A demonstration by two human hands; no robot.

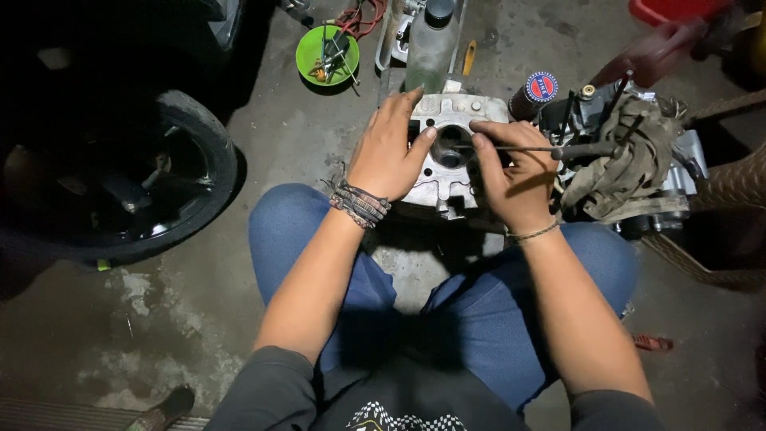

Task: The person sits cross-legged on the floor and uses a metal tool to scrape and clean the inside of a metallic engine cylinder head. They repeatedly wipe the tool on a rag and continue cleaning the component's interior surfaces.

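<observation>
Two hands on the grey metal engine casing (447, 172), which sits on the concrete floor (263, 136) between my knees. My left hand (388, 152) lies spread, fingers open, against the casing's left side. My right hand (511, 179) pinches a thin dark rod tool (550, 148) over the bore. A green bowl (327, 54) sits beyond, a tyre (203, 160) to the left.

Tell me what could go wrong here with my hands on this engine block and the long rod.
1. The right hand pinches the thin metal rod right over the open bore of the engine casing; a slip might scratch the bore wall.
2. The left hand only rests on the casing, which sits low between the knees, so it could shift.
3. The dirty rag lies close by; grit may fall into the opening.
</observation>
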